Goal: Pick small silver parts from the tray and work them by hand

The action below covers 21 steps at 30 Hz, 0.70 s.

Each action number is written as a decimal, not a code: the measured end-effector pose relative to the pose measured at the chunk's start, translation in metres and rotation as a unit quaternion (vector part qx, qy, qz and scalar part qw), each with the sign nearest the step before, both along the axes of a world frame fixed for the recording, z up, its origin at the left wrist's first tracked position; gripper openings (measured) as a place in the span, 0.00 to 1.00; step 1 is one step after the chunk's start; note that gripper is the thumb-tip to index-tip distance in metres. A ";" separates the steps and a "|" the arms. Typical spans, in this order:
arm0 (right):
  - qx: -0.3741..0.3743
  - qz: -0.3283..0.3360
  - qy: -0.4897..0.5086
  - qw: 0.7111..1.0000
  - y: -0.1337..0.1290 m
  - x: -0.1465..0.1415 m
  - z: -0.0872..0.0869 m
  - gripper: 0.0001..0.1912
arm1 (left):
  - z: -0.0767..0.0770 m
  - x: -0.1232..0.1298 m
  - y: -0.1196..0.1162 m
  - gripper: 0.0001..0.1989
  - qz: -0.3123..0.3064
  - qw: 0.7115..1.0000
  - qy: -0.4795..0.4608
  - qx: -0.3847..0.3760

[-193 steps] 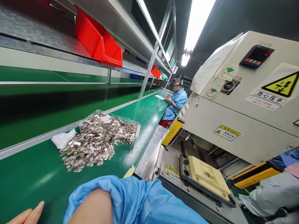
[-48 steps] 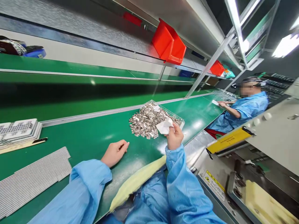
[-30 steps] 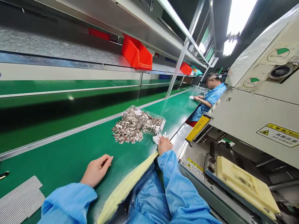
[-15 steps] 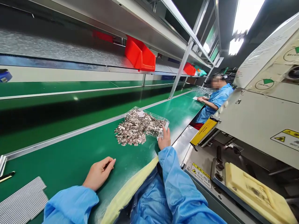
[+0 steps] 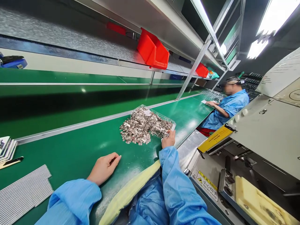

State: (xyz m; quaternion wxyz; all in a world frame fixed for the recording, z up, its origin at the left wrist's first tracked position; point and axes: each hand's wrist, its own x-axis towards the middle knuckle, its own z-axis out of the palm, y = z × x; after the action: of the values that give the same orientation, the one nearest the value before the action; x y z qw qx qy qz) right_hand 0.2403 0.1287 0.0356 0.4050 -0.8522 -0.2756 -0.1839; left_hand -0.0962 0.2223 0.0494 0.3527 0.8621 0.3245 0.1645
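My left hand [image 5: 104, 168] rests palm-down on the green counter [image 5: 77, 153], fingers loosely curled and grasping nothing. Farther out, my right hand [image 5: 168, 140] reaches to the near corner of the clear tray [image 5: 172, 122]; whether its fingers pinch anything I cannot tell. The tray lies tipped, and small metal parts [image 5: 142, 126] spill from it onto the counter. Beyond, a co-worker [image 5: 228, 107] in blue sits at the same counter. Red bins [image 5: 153, 51] sit on the shelf above.

I can read one sign: a yellow warning sticker [image 5: 207, 189] on the machine's base [image 5: 211, 162], its English line reading "INJURE HAND".
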 end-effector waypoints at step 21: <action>0.116 0.055 -0.038 0.991 0.011 -0.039 -0.018 0.37 | 0.005 0.003 0.001 0.23 0.013 0.999 -0.049 0.005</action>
State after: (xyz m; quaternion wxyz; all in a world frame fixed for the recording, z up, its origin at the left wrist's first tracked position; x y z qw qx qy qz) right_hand 0.2009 0.1392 0.0179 0.5004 -0.7751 -0.3141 -0.2240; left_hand -0.0935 0.2237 0.0542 0.3620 0.8504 0.3174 0.2124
